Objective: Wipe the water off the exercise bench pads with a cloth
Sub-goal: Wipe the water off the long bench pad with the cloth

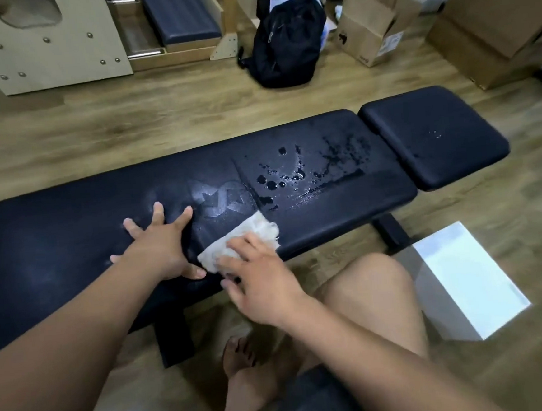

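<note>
A person sat on the wood-look floor [126,119] with a bare foot [244,379] tucked beneath a bent knee [367,288], a white box [463,281] standing just beside that knee. The right hand [262,280] lay with loosely spread fingers pressing down on a crumpled white cloth [243,243], not clenched round it, at the near edge of the bench's long black pad [70,227]. Just beside it, the left hand [159,243] rested flat on the same pad, fingers splayed and grasping nothing. The cloth sat next to a pale logo [220,196] printed on the pad. Beyond the cloth and towards the pad's right end, water [293,174] stood in beads and streaks across the surface. The shorter seat pad [432,134], set apart from the long one by a narrow gap, carried a few small drops. Farther back on the floor, a black backpack [289,41] slumped upright near a cluster of cardboard boxes [369,29], while pale wooden equipment [40,45] with a dark cushion occupied the far left.
</note>
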`<state>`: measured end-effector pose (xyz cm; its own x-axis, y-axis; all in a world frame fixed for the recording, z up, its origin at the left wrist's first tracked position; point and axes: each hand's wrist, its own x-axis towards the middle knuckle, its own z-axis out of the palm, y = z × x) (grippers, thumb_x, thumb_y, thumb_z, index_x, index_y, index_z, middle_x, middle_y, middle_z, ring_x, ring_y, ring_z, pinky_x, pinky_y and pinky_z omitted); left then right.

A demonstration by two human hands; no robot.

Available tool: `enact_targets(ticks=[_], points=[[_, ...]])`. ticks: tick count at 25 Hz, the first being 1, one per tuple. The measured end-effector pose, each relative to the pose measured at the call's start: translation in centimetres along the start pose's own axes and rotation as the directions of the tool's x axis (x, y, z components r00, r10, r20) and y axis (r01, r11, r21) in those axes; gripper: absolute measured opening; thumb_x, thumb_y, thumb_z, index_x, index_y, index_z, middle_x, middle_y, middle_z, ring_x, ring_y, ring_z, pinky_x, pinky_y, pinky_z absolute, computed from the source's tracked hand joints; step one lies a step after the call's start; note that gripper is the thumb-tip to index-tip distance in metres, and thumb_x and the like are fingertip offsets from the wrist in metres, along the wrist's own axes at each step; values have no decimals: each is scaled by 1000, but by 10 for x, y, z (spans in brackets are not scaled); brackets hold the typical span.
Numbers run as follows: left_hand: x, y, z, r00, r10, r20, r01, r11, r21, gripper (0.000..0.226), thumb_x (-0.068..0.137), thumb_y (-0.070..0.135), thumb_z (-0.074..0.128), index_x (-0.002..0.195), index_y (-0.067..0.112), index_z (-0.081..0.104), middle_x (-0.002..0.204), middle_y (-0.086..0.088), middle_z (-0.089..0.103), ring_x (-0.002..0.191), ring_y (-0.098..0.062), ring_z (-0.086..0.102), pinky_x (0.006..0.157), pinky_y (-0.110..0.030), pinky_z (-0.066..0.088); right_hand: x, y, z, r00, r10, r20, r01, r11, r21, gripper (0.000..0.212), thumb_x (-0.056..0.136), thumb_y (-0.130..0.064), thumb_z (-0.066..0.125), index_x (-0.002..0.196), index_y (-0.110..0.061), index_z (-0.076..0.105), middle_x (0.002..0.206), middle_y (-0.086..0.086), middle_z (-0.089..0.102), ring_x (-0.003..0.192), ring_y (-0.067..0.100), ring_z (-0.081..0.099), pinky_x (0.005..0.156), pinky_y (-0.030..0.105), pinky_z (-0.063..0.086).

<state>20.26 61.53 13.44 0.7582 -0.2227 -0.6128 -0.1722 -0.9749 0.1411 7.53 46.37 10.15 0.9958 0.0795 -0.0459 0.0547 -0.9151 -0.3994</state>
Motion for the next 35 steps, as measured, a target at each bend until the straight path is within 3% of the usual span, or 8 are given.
enact_targets(ticks=[3, 10, 15, 19, 22, 26, 29, 35], points=[[-1, -4, 3, 1000, 2, -19, -2, 1000, -3, 126, 61, 53, 88, 147, 59, -3, 160, 15, -24, 146, -43, -18, 99, -79, 27, 6, 41, -20, 999, -33, -4, 33, 999, 10, 36, 88, -34, 52, 122, -26, 63, 137, 2, 53, 129, 25, 46, 108, 34, 37], [0, -2, 1, 1000, -5, 0, 5, 1000, -26, 128, 59, 51, 89, 146, 60, -4, 159, 14, -27, 145, -44, -21, 98, -82, 24, -4, 216, -134, 766, 614, -190, -633, 772, -58, 38, 90, -40, 56, 119, -17, 64, 123, 9, 65, 115, 27, 58, 96, 33, 42], [0, 0, -2, 1000, -10, 17, 10, 1000, -13, 129, 59, 49, 89, 146, 59, -5, 159, 12, -27, 145, -46, -21, 97, -82, 25, 4, 45, -31, 959, 229, -167, -252, 959, -132, 42, 82, -53, 51, 108, -25, 68, 124, 7, 61, 116, 31, 51, 101, 37, 38], [-2, -1, 1, 1000, -11, -2, 11, 1000, 22, 127, 62, 50, 87, 147, 59, -6, 159, 13, -26, 145, -44, -19, 98, -79, 27, -6, -22, 4, 998, -59, -2, 58, 996, -66, 38, 82, -47, 54, 113, -29, 66, 126, 2, 57, 117, 27, 48, 102, 36, 39], [-4, -4, 2, 1000, -3, 13, 3, 1000, 3, 126, 62, 54, 86, 147, 58, -6, 159, 14, -27, 145, -43, -21, 100, -80, 25, 7, 74, -34, 990, 123, -62, -127, 990, -57, 35, 86, -40, 53, 116, -28, 67, 128, 4, 61, 114, 28, 57, 100, 34, 45], [-3, 0, -1, 999, -3, 46, 4, 1000, -23, 127, 64, 51, 87, 148, 56, -8, 158, 11, -32, 143, -45, -26, 99, -82, 22, 3, 216, -118, 840, 512, -179, -542, 808, -231, 46, 87, -47, 51, 122, -19, 62, 126, 14, 61, 115, 34, 57, 97, 41, 46], [-3, 4, -6, 997, -16, 77, 19, 999, -29, 128, 65, 48, 87, 148, 54, -10, 157, 8, -35, 141, -48, -28, 96, -83, 22, 4, 211, -134, 740, 649, -175, -672, 721, -167, 47, 86, -56, 45, 111, -23, 68, 116, 11, 67, 107, 35, 60, 88, 37, 48], [0, 5, -5, 997, -20, 73, 23, 999, -36, 130, 62, 46, 90, 148, 54, -7, 158, 9, -33, 141, -49, -28, 95, -85, 23, -9, 38, -28, 980, 153, -125, -164, 983, -87, 52, 85, -56, 47, 116, -20, 68, 125, 9, 59, 119, 27, 52, 102, 36, 42]])
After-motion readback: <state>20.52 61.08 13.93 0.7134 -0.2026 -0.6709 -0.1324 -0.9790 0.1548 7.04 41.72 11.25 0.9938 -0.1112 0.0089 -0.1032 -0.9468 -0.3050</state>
